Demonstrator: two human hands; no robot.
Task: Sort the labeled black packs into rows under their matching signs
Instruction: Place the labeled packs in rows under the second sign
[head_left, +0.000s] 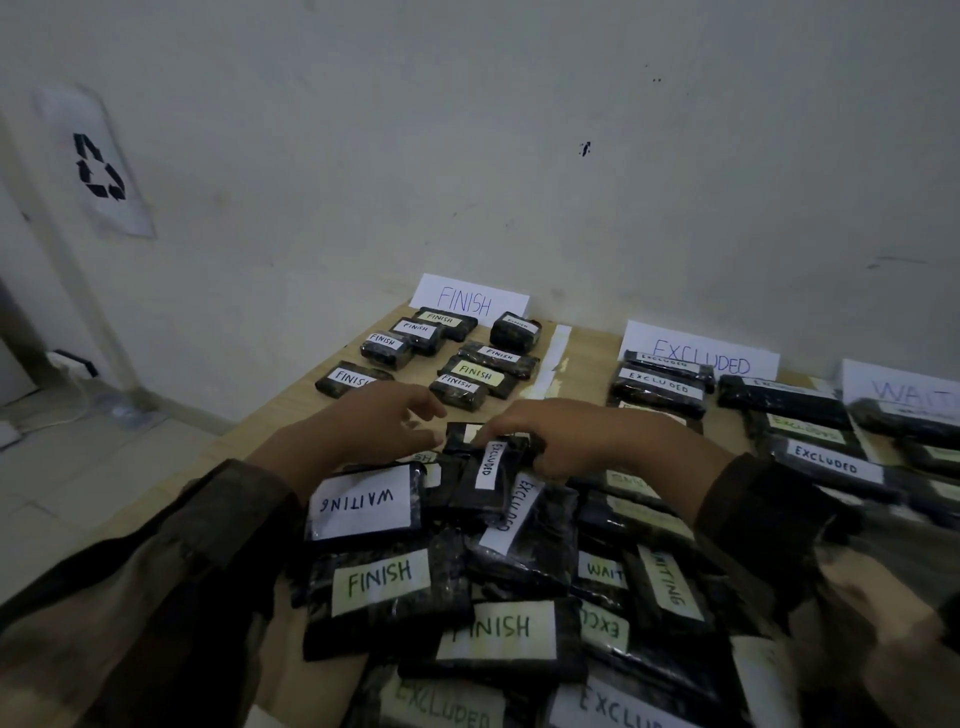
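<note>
Filling the near side of the table (291, 410), the unsorted heap (467, 597) lies within easy reach. Beyond it the FINISH sign (467, 301) and EXCLUDED sign (701, 356) head sorted rows. The left hand (363, 426) hovers loose-fingered, holding nothing. The right hand (587, 434) curls its fingers round an EXCLUDED pack (485, 478) atop the heap, likely to lift it clear.

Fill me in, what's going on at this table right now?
A person is sorting labeled black packs. The right hand grips an EXCLUDED pack atop the mixed pile, the left hand open beside it. Rows already lie under the FINISH sign and EXCLUDED sign; a WAITING sign shows at the right edge. Many packs are unsorted.
</note>
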